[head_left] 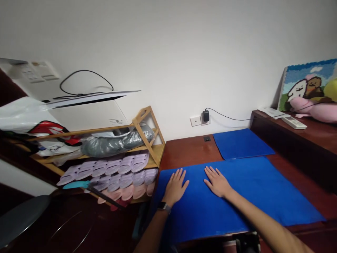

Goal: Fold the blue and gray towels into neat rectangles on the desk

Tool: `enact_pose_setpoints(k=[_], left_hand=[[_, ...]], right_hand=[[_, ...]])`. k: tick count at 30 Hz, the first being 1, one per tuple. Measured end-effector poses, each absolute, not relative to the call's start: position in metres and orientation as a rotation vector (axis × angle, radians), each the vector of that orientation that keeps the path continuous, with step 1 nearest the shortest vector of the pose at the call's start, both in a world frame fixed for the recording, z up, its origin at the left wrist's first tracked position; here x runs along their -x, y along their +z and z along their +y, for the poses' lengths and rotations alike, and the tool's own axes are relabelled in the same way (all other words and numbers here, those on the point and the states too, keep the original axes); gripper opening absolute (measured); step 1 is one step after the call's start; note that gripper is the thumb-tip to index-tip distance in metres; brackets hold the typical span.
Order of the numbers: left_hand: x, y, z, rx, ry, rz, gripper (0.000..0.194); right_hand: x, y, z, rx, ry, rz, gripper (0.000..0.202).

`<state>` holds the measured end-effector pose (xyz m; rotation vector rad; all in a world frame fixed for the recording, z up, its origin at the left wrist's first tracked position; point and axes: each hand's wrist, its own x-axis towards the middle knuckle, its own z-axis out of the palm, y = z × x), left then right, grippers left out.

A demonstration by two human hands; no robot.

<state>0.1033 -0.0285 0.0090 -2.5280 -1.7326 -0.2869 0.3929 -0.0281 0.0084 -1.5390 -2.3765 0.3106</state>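
Observation:
A large blue cloth [252, 189] is spread over the reddish-brown wooden table [184, 151]. My left hand [175, 187] lies palm down on it near its left edge, fingers stretched out, with a dark watch on the wrist. To the right, my right hand [216, 181] also rests flat on the cloth, fingers spread and holding nothing. Beyond the large cloth, touching or close to its far edge, lies a smaller blue cloth [240, 143], which looks folded.
Left of the table stands a wooden rack [155, 154] with several lilac and pink slippers [113, 167] and a white box [89, 114] on top. A black plug adapter [206, 115] sits in the wall. On the right ledge are a remote control [294, 122] and a pink plush toy [316, 110].

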Motion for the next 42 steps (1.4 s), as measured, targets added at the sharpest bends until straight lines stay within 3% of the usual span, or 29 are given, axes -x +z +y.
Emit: enact_pose_setpoints(k=[6, 10, 13, 18, 22, 27, 30, 33, 42], left_hand=[[-0.022, -0.015, -0.021, 2.382, -0.328, -1.769, 0.065], [-0.019, -0.018, -0.022, 2.369, -0.339, -1.769, 0.066], [-0.022, -0.013, -0.021, 2.373, -0.335, -1.769, 0.066], [-0.025, -0.001, -0.016, 2.361, -0.406, -1.759, 0.058], [-0.044, 0.002, -0.01, 2.337, -0.466, -1.762, 0.055], [-0.06, 0.001, -0.005, 2.375, -0.364, -1.79, 0.057], [-0.054, 0.0, -0.004, 2.39, -0.282, -1.824, 0.06], [-0.046, -0.002, -0.004, 2.388, -0.297, -1.825, 0.06], [-0.046, -0.003, -0.004, 2.378, -0.37, -1.833, 0.06]], right_hand=[[-0.563, -0.017, -0.013, 2.095, 0.219, -2.126, 0.079], [-0.673, -0.025, -0.012, 2.339, 0.174, -1.926, 0.082], [-0.707, -0.028, -0.011, 2.355, 0.204, -1.896, 0.084], [-0.68, -0.017, -0.009, 2.377, 0.072, -1.875, 0.077], [-0.572, 0.008, -0.009, 2.05, -0.118, -2.055, 0.071], [-0.403, 0.021, -0.013, 1.473, 0.154, -2.379, 0.072], [-0.369, 0.013, -0.011, 1.407, 0.296, -2.447, 0.076], [-0.406, 0.002, -0.007, 1.538, 0.306, -2.394, 0.076], [-0.651, -0.018, -0.01, 2.232, 0.196, -2.034, 0.08]])
